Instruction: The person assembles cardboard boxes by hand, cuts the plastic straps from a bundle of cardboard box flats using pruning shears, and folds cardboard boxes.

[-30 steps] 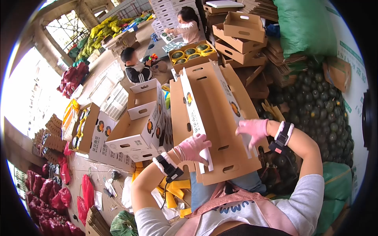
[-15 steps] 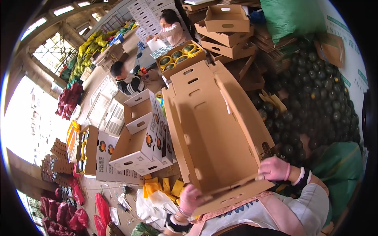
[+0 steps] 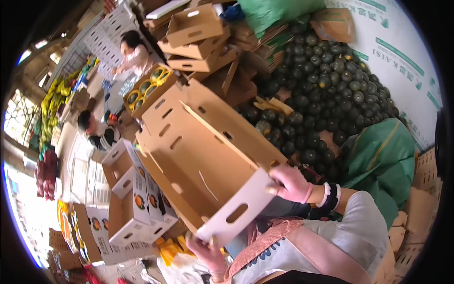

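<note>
A long brown cardboard box (image 3: 208, 161) lies in front of me with its near end wall raised, showing a white outer face with an oval hand hole. My left hand (image 3: 206, 253), in a pink glove, grips the near left corner of that wall. At the near right corner, my right hand (image 3: 291, 183), also gloved in pink, is closed on the wall's edge. The far end flap of the box lies flat, close to an open box of dark round fruit in yellow nets (image 3: 147, 90).
White printed boxes (image 3: 135, 203) stand at the left. Brown trays (image 3: 195, 26) are stacked at the top. Dark round fruit (image 3: 331, 90) are heaped at the right beside a green sheet (image 3: 380, 161). Two people (image 3: 135, 57) are farther back at the upper left.
The box's near end has gone from flat to raised, with both my hands now on its corners. The long side walls have folded up too. My view has turned to the right.
</note>
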Tool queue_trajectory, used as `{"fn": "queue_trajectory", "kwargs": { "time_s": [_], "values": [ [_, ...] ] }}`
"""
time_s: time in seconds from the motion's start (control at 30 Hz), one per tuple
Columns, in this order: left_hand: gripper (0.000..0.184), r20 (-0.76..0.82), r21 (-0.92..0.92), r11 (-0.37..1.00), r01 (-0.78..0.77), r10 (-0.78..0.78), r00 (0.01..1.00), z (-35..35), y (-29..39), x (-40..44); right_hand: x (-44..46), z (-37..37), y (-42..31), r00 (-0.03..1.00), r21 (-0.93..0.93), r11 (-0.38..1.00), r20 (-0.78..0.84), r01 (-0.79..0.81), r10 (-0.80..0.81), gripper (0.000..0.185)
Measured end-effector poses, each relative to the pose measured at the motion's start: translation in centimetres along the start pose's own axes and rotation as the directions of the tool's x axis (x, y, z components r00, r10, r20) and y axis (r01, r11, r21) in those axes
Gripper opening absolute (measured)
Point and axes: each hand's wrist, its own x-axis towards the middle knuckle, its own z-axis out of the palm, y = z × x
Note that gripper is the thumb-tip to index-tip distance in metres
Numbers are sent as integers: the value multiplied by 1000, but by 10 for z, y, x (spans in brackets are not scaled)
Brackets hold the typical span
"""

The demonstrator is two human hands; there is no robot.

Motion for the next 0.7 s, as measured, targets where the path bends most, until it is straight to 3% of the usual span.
{"fn": "queue_trajectory", "kwargs": {
  "time_s": [0.03,0.07,0.1,0.17,0.2,0.23,0.3,0.33,0.37,0.47,0.57,0.7],
  "values": [
    [40,-74,103,995,-7,15,997,10,18,9,7,2,-2,961,-182,966,-175,183,-215,40],
    [42,64,514,827,-229,229,971,5,23,16,12,2,-4,926,-355,887,-124,294,-357,46],
    [45,281,788,462,-407,319,905,-5,26,24,17,3,-8,868,-499,764,-46,409,-494,51],
    [49,613,708,235,-667,267,744,-4,23,43,32,-2,-38,808,-343,733,294,588,-511,60],
    [54,639,644,360,-675,232,733,3,21,47,37,5,-35,767,-354,703,468,618,-439,61],
    [58,669,565,480,-671,210,713,10,21,49,38,21,-21,711,-467,539,508,701,-486,60],
    [72,743,584,461,-668,27,669,17,42,55,43,30,-21,652,-594,283,618,753,-439,58],
    [81,750,606,417,-677,-17,661,21,42,56,45,30,-30,657,-599,275,651,752,-379,54],
    [77,779,599,273,-753,21,627,23,39,58,46,28,-35,654,-559,342,668,756,-354,59],
    [71,793,594,255,-763,-29,608,24,48,71,68,16,-43,652,-401,585,691,705,-312,78],
    [67,811,575,260,-776,-53,583,23,48,75,76,15,-32,666,-313,684,664,659,-339,84],
    [70,819,551,319,-771,-29,573,20,42,78,72,17,-32,641,-391,601,717,697,-276,88]
  ]
}}
